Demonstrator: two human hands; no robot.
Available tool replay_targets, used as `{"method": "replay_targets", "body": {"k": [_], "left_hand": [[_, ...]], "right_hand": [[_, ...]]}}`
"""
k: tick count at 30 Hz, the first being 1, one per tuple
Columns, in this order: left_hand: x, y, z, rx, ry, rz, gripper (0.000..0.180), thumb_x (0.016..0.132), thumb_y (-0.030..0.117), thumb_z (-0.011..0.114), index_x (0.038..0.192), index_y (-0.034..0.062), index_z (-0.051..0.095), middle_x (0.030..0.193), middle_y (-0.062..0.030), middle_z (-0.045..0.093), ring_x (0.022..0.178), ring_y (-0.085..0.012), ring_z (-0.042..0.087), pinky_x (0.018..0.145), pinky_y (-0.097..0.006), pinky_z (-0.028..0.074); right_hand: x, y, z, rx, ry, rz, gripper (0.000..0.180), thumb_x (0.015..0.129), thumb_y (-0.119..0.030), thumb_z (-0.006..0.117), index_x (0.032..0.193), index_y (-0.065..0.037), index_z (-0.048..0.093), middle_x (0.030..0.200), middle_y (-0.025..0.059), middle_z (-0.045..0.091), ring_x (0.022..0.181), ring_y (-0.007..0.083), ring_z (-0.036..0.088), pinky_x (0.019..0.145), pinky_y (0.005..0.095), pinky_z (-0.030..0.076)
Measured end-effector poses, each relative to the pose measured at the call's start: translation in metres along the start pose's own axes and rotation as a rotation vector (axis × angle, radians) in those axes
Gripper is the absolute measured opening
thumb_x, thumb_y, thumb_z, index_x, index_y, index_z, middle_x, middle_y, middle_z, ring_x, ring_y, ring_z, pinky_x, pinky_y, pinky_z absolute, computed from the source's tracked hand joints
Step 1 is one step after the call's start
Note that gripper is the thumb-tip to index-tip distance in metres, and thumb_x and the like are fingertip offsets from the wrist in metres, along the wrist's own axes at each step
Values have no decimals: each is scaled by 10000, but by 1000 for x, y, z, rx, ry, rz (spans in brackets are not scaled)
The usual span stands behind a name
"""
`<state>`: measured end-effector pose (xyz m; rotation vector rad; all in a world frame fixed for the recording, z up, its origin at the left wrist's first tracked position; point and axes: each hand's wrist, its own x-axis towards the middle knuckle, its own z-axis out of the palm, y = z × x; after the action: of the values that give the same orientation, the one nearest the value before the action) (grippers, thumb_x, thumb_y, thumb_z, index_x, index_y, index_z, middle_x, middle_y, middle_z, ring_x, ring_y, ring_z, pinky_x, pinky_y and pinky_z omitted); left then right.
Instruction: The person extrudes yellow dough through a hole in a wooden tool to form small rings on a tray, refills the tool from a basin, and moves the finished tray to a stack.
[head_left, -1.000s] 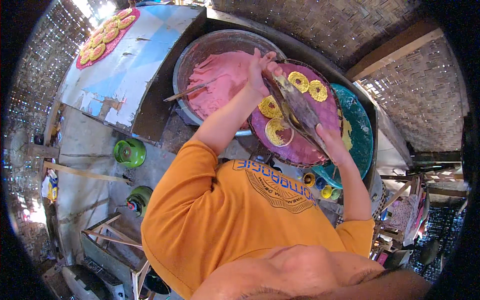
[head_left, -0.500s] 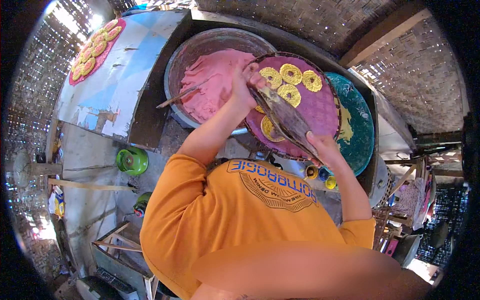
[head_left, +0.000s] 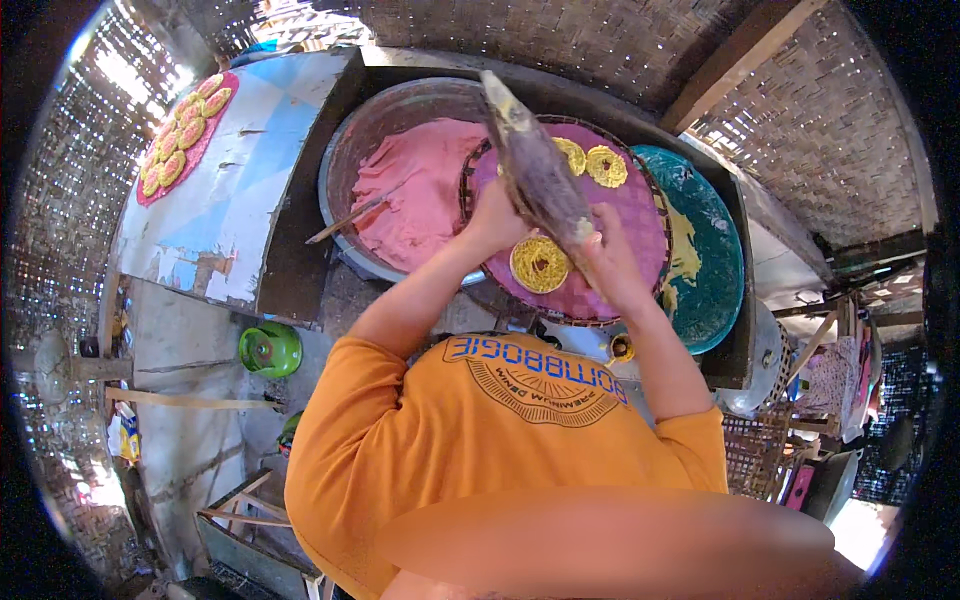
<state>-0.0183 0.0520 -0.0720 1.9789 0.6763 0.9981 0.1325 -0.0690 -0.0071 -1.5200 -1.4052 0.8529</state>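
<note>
My left hand [head_left: 492,217] and my right hand [head_left: 612,262] both grip a long grey-purple cone-shaped tool [head_left: 540,165]. It slants over a round purple tray [head_left: 645,215], tip pointing away from me. Three yellow coiled snacks lie on the tray: one [head_left: 540,263] close under my hands and two [head_left: 588,162] at the far side. My orange shirt [head_left: 500,440] fills the lower middle of the view.
A large metal basin [head_left: 345,150] of pink batter with a wooden stick [head_left: 345,220] in it sits left of the tray. A teal tray [head_left: 710,250] lies to the right. A red tray of yellow snacks [head_left: 180,140] rests on a blue-white surface. A green canister [head_left: 270,350] stands below.
The cone-shaped tool has swung up from lying across the tray, so its tip now points to the far side. Fewer yellow coils show on the tray.
</note>
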Motion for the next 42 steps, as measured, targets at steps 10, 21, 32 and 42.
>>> {"method": "replay_targets", "body": {"k": [10, 21, 32, 42], "left_hand": [[-64, -19, -71, -950, 541, -321, 358, 898, 338, 379, 1078, 54, 502, 988, -119, 566, 883, -242, 575, 791, -380, 476], [-101, -36, -115, -903, 648, -331, 337, 861, 328, 422, 1034, 53, 514, 933, -115, 569, 838, -251, 573, 762, -382, 473], [-102, -36, -112, -879, 639, -331, 319, 825, 318, 464, 989, 52, 526, 879, -110, 572, 792, -260, 572, 733, -384, 470], [-100, -36, -118, -803, 638, -329, 304, 792, 309, 502, 949, 51, 537, 829, -106, 575, 751, -268, 571, 707, -386, 467]], "right_hand": [[9, 73, -20, -572, -10, 79, 266, 783, -289, 609, 859, -38, 653, 900, 105, 617, 765, 202, 591, 686, 303, 462], [20, 83, -6, -810, -98, 28, 244, 750, -303, 572, 740, -73, 652, 808, 127, 581, 819, 320, 550, 725, 422, 446], [18, 77, -9, -815, -86, -112, 169, 722, -230, 585, 686, -68, 616, 765, 104, 558, 791, 306, 541, 722, 410, 453], [16, 73, -39, -796, 103, 8, 186, 717, -254, 593, 680, -74, 624, 771, 104, 569, 795, 303, 562, 707, 413, 455]]}}
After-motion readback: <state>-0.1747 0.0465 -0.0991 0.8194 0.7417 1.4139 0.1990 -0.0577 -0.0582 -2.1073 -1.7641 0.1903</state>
